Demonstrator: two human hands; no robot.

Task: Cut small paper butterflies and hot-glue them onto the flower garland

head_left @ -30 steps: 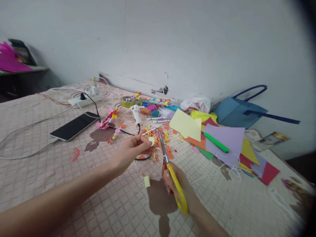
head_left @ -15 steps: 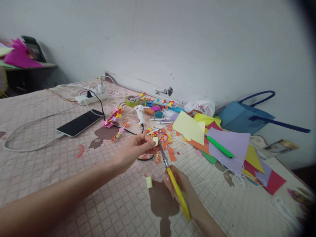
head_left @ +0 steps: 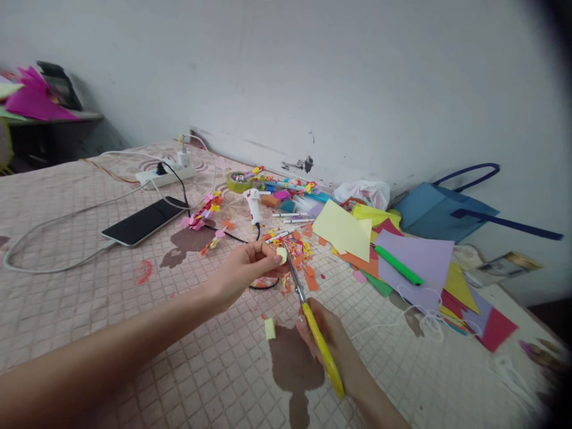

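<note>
Between the thumb and fingers of my left hand point(head_left: 257, 262) is a small pale-yellow piece of paper point(head_left: 281, 255). My right hand point(head_left: 328, 333) is closed around the yellow handles of a pair of scissors point(head_left: 322, 350). The metal blades point up and away, right beside the paper; whether they touch it I cannot tell. Behind the blades lies a heap of tiny coloured paper scraps point(head_left: 297, 247), partly hidden by my left fingers. Nearer me, another small pale-yellow paper piece point(head_left: 270, 328) rests on the tablecloth.
A white glue gun point(head_left: 253, 208) stands behind the scraps. To the left are a phone point(head_left: 145, 221) and a power strip point(head_left: 166, 174) with cables. Coloured paper sheets point(head_left: 411, 262), a green cutter-like tool point(head_left: 397, 266), white string point(head_left: 431, 322) and a blue bag point(head_left: 440, 211) lie on the right.
Almost nothing differs. Both hands keep their hold on the paper and the scissors in nearly the same place, and the view has shifted very slightly.
</note>
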